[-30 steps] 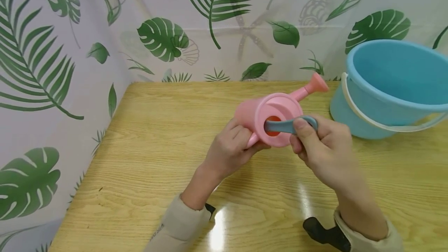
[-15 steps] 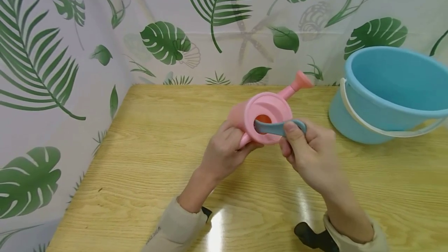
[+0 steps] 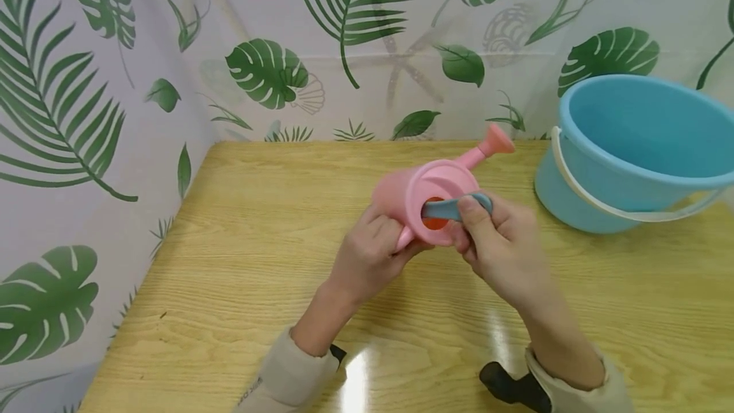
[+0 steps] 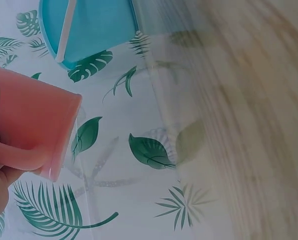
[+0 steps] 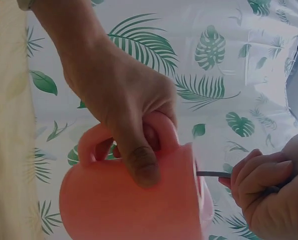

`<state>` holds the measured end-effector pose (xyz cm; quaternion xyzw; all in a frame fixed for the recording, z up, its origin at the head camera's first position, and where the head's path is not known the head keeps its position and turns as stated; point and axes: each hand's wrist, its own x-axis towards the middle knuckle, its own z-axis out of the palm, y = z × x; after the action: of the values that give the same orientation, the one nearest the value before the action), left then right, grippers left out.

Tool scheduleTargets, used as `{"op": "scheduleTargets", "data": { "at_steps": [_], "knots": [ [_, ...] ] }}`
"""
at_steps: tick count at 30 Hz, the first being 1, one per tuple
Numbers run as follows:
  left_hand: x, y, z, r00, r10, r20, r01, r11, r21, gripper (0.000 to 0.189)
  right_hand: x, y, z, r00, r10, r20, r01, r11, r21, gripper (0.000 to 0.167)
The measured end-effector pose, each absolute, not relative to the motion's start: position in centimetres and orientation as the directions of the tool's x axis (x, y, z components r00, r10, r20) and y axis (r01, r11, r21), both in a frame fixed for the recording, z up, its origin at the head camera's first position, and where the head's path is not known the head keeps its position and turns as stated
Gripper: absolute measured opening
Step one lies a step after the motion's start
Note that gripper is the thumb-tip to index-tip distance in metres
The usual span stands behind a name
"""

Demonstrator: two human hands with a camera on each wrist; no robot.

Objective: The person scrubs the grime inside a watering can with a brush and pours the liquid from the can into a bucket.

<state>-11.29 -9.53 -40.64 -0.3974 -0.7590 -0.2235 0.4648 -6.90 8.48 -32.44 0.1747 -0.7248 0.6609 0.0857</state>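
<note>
A pink watering can [image 3: 395, 196] is tilted with its mouth towards me and its spout pointing up to the right. My left hand [image 3: 369, 250] grips the can's handle, its thumb lying along the body in the right wrist view. With thumb and fingers, my right hand [image 3: 504, 250] pinches a blue-grey utensil handle [image 3: 444, 210], which runs into the can's round opening. The utensil's far end is hidden inside, so its kind does not show. Something orange-red [image 3: 437, 220] is visible within the opening. In the left wrist view, the can [image 4: 29, 120] shows at the left edge.
A light blue bucket [image 3: 596, 199] with a white carrying handle stands on the right of the wooden table [image 3: 246, 241]. Behind the table hangs a white leaf-patterned cloth [image 3: 367, 104], which also covers the left side.
Both hands and the watering can have shifted left in the head view. My right hand is nearer the can's mouth, and less of the utensil handle shows.
</note>
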Motion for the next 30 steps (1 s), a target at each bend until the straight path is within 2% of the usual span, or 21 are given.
{"op": "scheduleTargets", "data": {
  "at_steps": [4,7,10,14,20,26,30],
  "knots": [
    [-11.2,-9.8,-40.5,-0.294,0.368,0.882,0.841,0.538,0.055,0.04,-6.3,9.4,-31.9,-0.938,-0.109,0.33,-0.332,-0.001,-0.943,0.037],
    [-11.1,-9.9,-40.5,-0.323,0.33,0.887,0.859,0.496,0.128,0.034,-6.1,9.4,-31.7,-0.941,-0.121,0.316,-0.322,0.039,-0.946,0.038],
    [-11.1,-9.9,-40.6,-0.338,0.308,0.89,0.857,0.491,0.155,0.032,-6.2,8.7,-31.9,-0.934,-0.161,0.319,-0.339,0.124,-0.932,0.037],
    [-11.2,-10.0,-40.8,-0.346,0.3,0.889,0.846,0.509,0.158,0.034,-6.4,8.0,-32.3,-0.912,-0.194,0.363,-0.398,0.19,-0.898,0.034],
    [-11.4,-10.2,-41.0,-0.348,0.312,0.884,0.843,0.516,0.15,0.039,-6.3,8.7,-31.9,-0.905,-0.148,0.399,-0.412,0.072,-0.908,0.035],
    [-11.2,-10.0,-40.8,-0.323,0.338,0.884,0.848,0.518,0.113,0.04,-6.2,8.2,-32.1,-0.914,-0.194,0.355,-0.395,0.239,-0.887,0.033],
    [-11.1,-10.0,-40.5,-0.321,0.34,0.884,0.848,0.518,0.108,0.037,-6.3,8.0,-32.4,-0.877,-0.201,0.436,-0.468,0.162,-0.869,0.031]
  ]
}}
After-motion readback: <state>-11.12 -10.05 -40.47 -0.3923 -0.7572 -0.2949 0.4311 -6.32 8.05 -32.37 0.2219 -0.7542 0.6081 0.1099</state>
